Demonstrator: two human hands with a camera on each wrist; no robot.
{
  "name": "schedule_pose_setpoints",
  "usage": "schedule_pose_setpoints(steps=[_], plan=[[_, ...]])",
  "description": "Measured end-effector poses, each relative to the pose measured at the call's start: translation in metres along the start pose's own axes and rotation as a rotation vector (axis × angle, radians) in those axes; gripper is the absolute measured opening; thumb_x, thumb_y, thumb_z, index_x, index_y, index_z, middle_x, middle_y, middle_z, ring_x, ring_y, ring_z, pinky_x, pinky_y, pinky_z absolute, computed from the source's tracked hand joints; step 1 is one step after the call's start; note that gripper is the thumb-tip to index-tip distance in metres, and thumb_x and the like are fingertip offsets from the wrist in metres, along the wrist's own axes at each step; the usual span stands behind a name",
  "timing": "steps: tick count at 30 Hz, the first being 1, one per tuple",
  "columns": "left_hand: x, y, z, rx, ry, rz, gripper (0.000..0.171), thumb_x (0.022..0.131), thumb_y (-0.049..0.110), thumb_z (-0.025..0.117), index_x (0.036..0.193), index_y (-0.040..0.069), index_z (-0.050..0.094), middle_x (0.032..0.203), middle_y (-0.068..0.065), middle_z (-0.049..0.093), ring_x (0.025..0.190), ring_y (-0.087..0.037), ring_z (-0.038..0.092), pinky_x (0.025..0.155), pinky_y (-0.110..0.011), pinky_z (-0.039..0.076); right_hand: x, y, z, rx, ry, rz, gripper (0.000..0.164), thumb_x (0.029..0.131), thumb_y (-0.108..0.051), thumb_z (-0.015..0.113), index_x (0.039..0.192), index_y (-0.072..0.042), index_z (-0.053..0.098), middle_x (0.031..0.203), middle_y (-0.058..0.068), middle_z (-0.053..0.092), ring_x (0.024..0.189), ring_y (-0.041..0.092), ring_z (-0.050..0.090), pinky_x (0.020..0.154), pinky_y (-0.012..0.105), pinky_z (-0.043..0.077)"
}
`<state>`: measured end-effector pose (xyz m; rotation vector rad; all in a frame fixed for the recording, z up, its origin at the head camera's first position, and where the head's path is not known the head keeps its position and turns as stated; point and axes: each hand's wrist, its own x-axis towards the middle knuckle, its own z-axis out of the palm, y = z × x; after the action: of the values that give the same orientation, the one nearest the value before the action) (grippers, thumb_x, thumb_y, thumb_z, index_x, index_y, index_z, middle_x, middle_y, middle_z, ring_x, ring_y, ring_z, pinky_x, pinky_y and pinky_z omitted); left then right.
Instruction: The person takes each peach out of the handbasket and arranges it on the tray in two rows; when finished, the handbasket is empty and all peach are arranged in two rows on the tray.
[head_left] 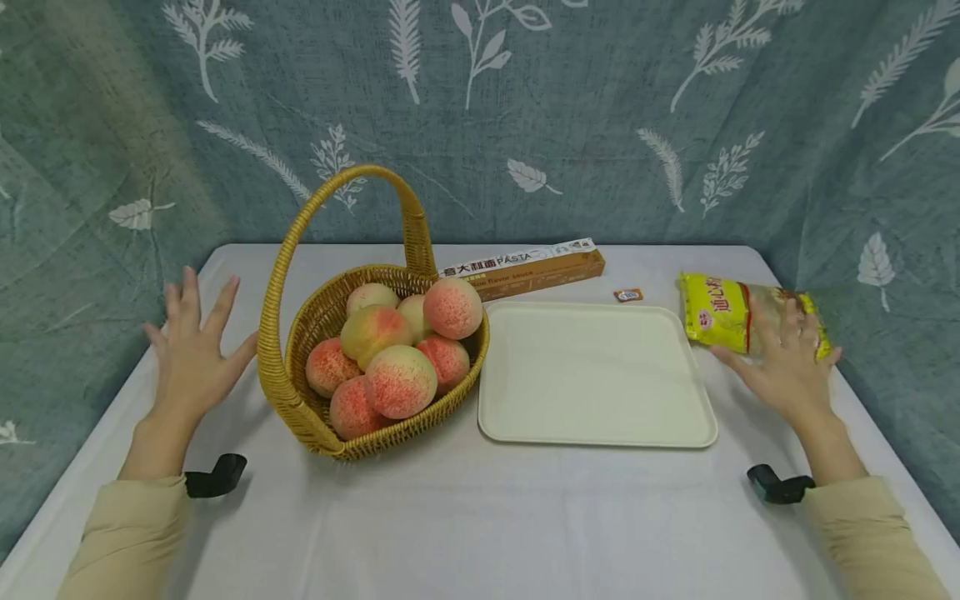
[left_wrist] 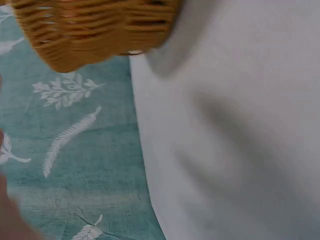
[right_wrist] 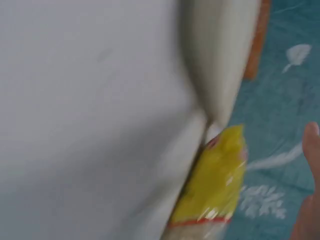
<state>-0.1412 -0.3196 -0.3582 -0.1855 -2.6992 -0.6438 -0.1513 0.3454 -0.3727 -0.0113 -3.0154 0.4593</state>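
My left hand (head_left: pixel 191 358) is held with spread fingers just left of a wicker basket (head_left: pixel 303 429), its thumb close to the tall handle; whether they touch I cannot tell. Several red-and-yellow peaches (head_left: pixel 401 382) fill the basket. On the right, my right hand (head_left: pixel 787 367) has its fingers spread over a yellow plastic food packet (head_left: pixel 716 312), partly hiding it. In the right wrist view, the packet (right_wrist: pixel 212 175) lies apart from the hand's visible edge (right_wrist: pixel 307 215). Only a sliver of the left hand (left_wrist: pixel 10 220) shows in the left wrist view, with the basket (left_wrist: pixel 100 30) above.
A cream rectangular tray (head_left: pixel 596 375) lies between basket and packet. Behind it, a brown pasta box (head_left: pixel 540 273) lies at an angle, its left end hidden by the basket. A small orange sachet (head_left: pixel 628 295) sits beyond the tray. A patterned green curtain (head_left: pixel 600 125) rises behind the table.
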Motion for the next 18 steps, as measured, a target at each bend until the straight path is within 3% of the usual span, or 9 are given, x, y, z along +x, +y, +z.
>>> schedule_pose_setpoints(steps=[2, 4, 6, 8, 11, 13, 15, 18], plan=[[-0.001, 0.003, 0.004, -0.200, -0.006, 0.048, 0.066, 0.099, 0.036, 0.051, 0.152, 0.005, 0.028, 0.160, -0.024, 0.000, 0.145, -0.041, -0.007, 0.105, -0.073, -0.005, 0.004, -0.012, -0.002, 0.114, -0.019, 0.012, 0.093, 0.096, -0.061, 0.044, 0.156, -0.009, -0.005, 0.155, 0.033, -0.005, 0.138, 0.057, -0.007, 0.097, 0.081, -0.003], [-0.001, 0.006, 0.007, -0.401, -0.051, 0.064, 0.063, 0.097, 0.019, 0.055, 0.152, 0.002, 0.029, 0.161, -0.020, 0.004, 0.147, -0.032, -0.002, 0.114, -0.062, 0.000, 0.007, -0.027, -0.005, 0.220, -0.051, 0.022, 0.092, 0.097, -0.055, 0.047, 0.156, -0.009, -0.006, 0.156, 0.033, 0.000, 0.138, 0.057, -0.001, 0.098, 0.081, 0.003], [-0.001, 0.007, 0.010, -0.559, -0.109, 0.051, 0.065, 0.096, 0.008, 0.056, 0.153, 0.002, 0.025, 0.162, -0.017, 0.005, 0.148, -0.025, -0.001, 0.118, -0.050, 0.003, 0.010, -0.043, -0.008, 0.303, -0.087, 0.022, 0.091, 0.097, -0.052, 0.049, 0.156, -0.011, -0.006, 0.158, 0.029, 0.001, 0.139, 0.056, 0.003, 0.099, 0.080, 0.007], [0.000, 0.008, 0.012, -0.661, -0.173, 0.017, 0.073, 0.094, 0.001, 0.057, 0.156, 0.006, 0.018, 0.162, -0.014, 0.003, 0.148, -0.021, 0.000, 0.118, -0.049, 0.003, 0.011, -0.058, -0.011, 0.351, -0.123, 0.027, 0.090, 0.097, -0.053, 0.050, 0.157, -0.013, -0.003, 0.158, 0.028, 0.003, 0.139, 0.056, 0.007, 0.099, 0.079, 0.013], [0.002, 0.006, 0.017, -0.730, -0.252, -0.019, 0.080, 0.090, -0.006, 0.058, 0.157, 0.011, 0.016, 0.163, -0.011, 0.006, 0.148, -0.018, 0.005, 0.117, -0.048, 0.010, 0.013, -0.081, -0.011, 0.391, -0.115, 0.012, 0.084, 0.095, -0.050, 0.056, 0.157, -0.009, 0.016, 0.156, 0.029, 0.019, 0.137, 0.054, 0.021, 0.101, 0.073, 0.024], [0.003, 0.003, 0.022, -0.742, -0.272, -0.015, 0.081, 0.089, -0.008, 0.060, 0.157, 0.014, 0.021, 0.163, -0.007, 0.013, 0.145, -0.012, 0.013, 0.116, -0.039, 0.019, 0.014, -0.098, -0.008, 0.452, -0.091, -0.008, 0.076, 0.094, -0.044, 0.061, 0.151, -0.002, 0.031, 0.150, 0.029, 0.033, 0.134, 0.050, 0.031, 0.103, 0.067, 0.030], [0.004, -0.001, 0.027, -0.768, -0.279, 0.001, 0.078, 0.087, -0.010, 0.060, 0.155, 0.015, 0.029, 0.161, -0.005, 0.019, 0.142, -0.006, 0.020, 0.109, -0.022, 0.028, 0.014, -0.114, -0.004, 0.542, -0.072, -0.038, 0.067, 0.093, -0.034, 0.066, 0.144, 0.003, 0.042, 0.143, 0.028, 0.043, 0.130, 0.045, 0.040, 0.105, 0.058, 0.035], [0.004, -0.003, 0.031, -0.782, -0.289, 0.009, 0.072, 0.086, -0.010, 0.061, 0.151, 0.012, 0.036, 0.160, -0.005, 0.023, 0.136, 0.000, 0.026, 0.098, -0.007, 0.032, 0.013, -0.136, 0.006, 0.683, -0.092, -0.095, 0.056, 0.092, -0.021, 0.069, 0.136, 0.007, 0.050, 0.135, 0.027, 0.052, 0.125, 0.040, 0.049, 0.104, 0.048, 0.041]])
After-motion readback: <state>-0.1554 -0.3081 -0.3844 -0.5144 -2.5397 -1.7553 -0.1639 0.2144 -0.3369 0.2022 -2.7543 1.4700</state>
